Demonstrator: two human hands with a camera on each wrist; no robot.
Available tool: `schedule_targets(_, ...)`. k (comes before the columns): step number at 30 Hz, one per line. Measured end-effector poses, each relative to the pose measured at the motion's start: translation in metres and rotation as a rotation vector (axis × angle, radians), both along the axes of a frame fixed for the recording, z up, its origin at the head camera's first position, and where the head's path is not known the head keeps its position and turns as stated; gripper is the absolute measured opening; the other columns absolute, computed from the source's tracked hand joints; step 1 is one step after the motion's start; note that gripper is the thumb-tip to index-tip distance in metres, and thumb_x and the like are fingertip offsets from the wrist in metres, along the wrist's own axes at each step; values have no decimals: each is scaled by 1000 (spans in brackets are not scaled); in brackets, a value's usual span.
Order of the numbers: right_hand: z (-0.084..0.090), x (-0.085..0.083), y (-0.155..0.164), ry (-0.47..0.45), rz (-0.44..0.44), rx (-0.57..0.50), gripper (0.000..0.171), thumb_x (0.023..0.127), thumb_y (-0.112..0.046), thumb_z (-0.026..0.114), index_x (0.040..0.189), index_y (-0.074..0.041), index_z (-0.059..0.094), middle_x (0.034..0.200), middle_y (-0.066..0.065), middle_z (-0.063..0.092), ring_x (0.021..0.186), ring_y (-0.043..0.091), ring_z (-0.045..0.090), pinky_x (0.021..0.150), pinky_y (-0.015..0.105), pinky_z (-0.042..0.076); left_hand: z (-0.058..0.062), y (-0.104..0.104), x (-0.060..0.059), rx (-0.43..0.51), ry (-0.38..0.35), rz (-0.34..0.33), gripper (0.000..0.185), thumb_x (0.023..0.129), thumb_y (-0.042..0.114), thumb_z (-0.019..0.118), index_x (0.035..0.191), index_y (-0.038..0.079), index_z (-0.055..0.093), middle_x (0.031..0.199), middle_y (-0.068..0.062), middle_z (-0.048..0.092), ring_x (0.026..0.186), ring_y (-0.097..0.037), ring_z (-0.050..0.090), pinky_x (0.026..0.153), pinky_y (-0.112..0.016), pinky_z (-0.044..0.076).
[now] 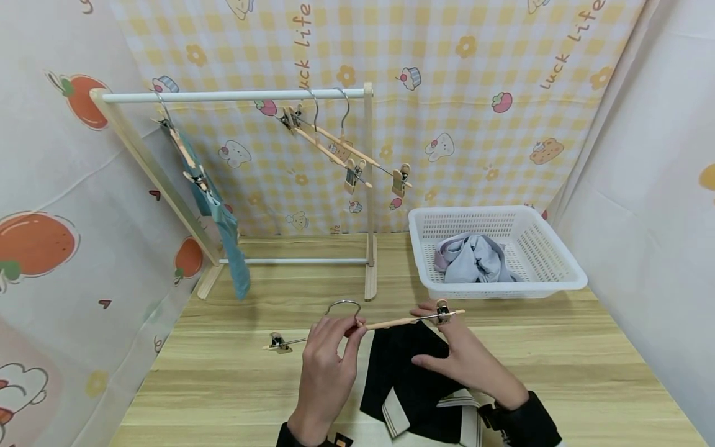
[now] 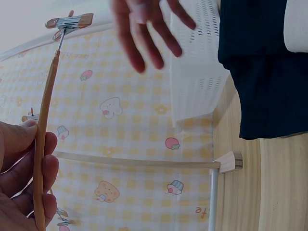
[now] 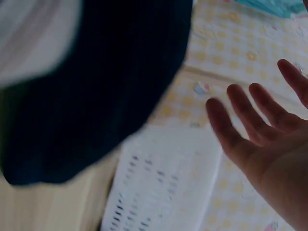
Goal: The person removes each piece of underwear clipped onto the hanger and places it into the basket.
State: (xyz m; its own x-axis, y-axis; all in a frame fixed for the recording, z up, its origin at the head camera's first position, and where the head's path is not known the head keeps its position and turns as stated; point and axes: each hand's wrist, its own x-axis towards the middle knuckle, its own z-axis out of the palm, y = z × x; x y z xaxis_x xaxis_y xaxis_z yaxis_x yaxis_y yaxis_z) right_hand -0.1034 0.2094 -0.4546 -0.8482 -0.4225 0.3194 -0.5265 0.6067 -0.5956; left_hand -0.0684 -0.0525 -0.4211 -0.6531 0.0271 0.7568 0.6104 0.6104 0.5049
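My left hand (image 1: pixel 328 366) pinches a wooden clip hanger (image 1: pixel 391 323) near its middle, just below the metal hook. In the left wrist view the thumb and fingers close around the hanger's wooden bar (image 2: pixel 44 106). A metal clip (image 1: pixel 443 312) sits at its right end, another clip (image 1: pixel 279 343) at its left. My right hand (image 1: pixel 466 354) is beside the right clip with fingers spread; in the right wrist view its fingers (image 3: pixel 262 115) are extended and hold nothing. Under both hands a black garment with cream striped trim (image 1: pixel 404 366) lies on the table.
A wooden rack (image 1: pixel 234 96) stands at the back left, bearing a teal garment (image 1: pixel 229 242) on one hanger and two bare clip hangers (image 1: pixel 329 149). At the back right, a white perforated basket (image 1: pixel 536 287) contains grey-blue cloth (image 1: pixel 475 261). Patterned curtains surround the wooden table (image 1: pixel 223 385).
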Motion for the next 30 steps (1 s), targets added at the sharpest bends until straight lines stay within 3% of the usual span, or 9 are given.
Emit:
schedule_targets(11, -22, 8, -20, -32, 72, 185, 89, 82, -39, 96, 158, -18, 54, 160, 19, 48, 141, 41, 55, 105, 61, 54, 0, 1, 0, -7, -15, 6, 12, 93, 5, 83, 104, 8, 78, 93, 1, 78, 86, -12, 66, 81, -21, 44)
schedule_targets(19, -32, 9, -24, -186, 103, 269, 94, 78, -36, 98, 159, -17, 53, 167, 26, 39, 150, 51, 45, 109, 73, 47, -2, 2, 0, -14, -32, 12, 12, 93, 5, 83, 104, 8, 78, 94, 1, 78, 86, -11, 66, 80, -20, 44)
schedule_targets(25, -35, 10, -27, -193, 82, 351, 78, 77, -30, 97, 147, -18, 65, 162, 25, 46, 146, 50, 48, 107, 73, 47, -2, 2, -1, -16, -23, 13, 13, 92, 4, 83, 103, 7, 78, 94, 1, 79, 86, -11, 66, 80, -21, 45)
schedule_targets(30, -37, 10, -26, -147, 66, 399, 59, 79, -31, 95, 133, -19, 72, 151, 17, 57, 137, 38, 54, 98, 61, 53, -2, 2, -1, -15, -18, 13, 13, 92, 4, 84, 103, 6, 78, 95, 0, 78, 86, -11, 66, 80, -21, 45)
